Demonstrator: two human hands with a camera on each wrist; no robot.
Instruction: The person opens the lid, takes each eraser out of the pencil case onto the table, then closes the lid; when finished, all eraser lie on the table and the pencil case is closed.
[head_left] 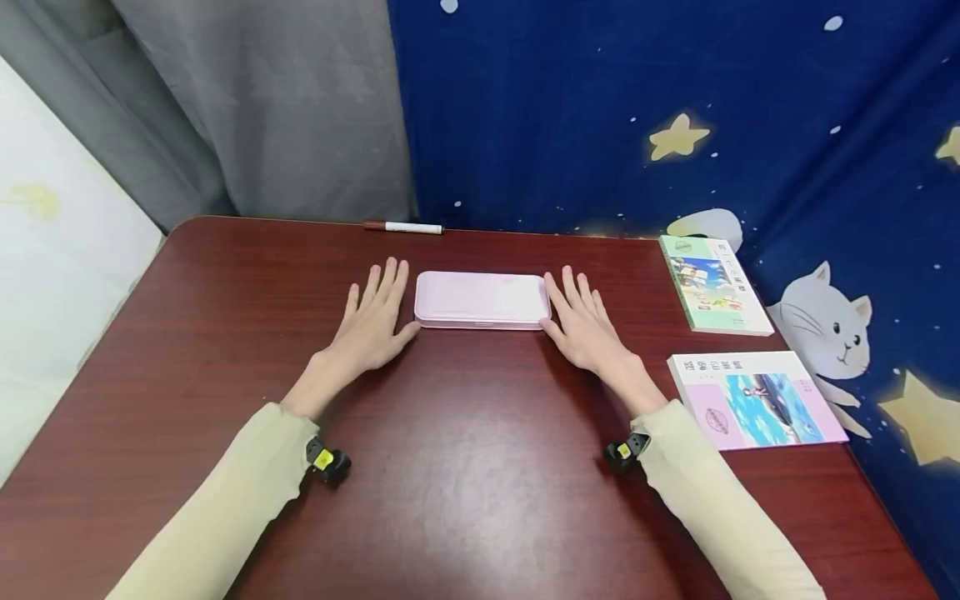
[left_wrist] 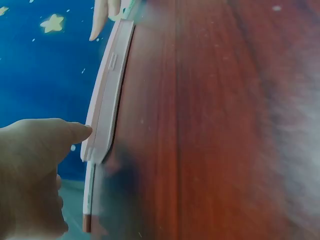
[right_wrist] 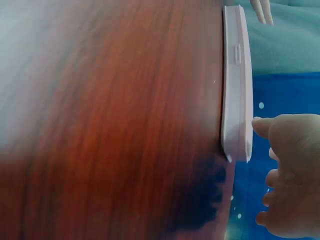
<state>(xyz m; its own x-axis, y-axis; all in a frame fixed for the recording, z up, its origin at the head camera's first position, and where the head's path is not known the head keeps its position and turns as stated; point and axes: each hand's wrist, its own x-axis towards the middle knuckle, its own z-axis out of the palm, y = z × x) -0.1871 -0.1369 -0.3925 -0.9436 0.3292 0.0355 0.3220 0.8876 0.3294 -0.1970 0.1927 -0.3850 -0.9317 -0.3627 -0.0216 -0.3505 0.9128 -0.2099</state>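
A pink, closed flat case (head_left: pixel 480 298) lies on the dark red table between two hands. At its left end is my left hand (head_left: pixel 369 329), fingers straight and spread, thumb tip by the case's near left corner. My right hand (head_left: pixel 587 325) lies at the other end, fingers extended, with index finger and thumb at the case's right edge. In the left wrist view the left thumb reaches the side of the case (left_wrist: pixel 107 95). The right wrist view shows the right thumb beside the case (right_wrist: pixel 237 90); whether it presses is unclear.
A white marker with a brown cap (head_left: pixel 405 227) lies at the table's back edge. Two books are on the right: a green and white one (head_left: pixel 716 285) and, nearer, a pink and white one (head_left: pixel 757 400). Grey and blue curtains (head_left: pixel 540 108) hang behind the table.
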